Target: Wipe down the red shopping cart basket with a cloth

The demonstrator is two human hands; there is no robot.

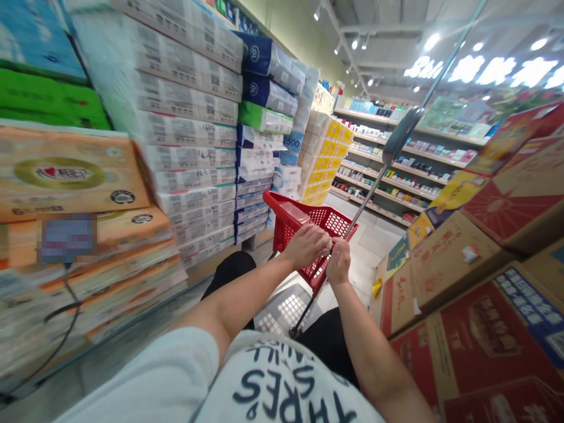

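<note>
My left hand [307,245] reaches in front of a red shopping basket cart [285,226], fingers bent and pressed together. Close beside it, my right hand [338,261] is closed, with its thumb up against the left fingertips. Between the hands shows a small pale thing [329,244], too little of it to name. A long thin metal pole [370,191] with a dark grey piece [403,135] on it slants down past my right hand. I cannot tell whether my right fingers wrap the pole or only cover it. The cart's side is perforated plastic.
Tall stacks of wrapped paper packs [189,111] line the left side, with orange tissue packs [66,176] nearest. Printed cardboard cartons [476,335] pile up on the right. Shelves [409,200] of small goods stand at the aisle's far end. A cable [70,294] hangs at left.
</note>
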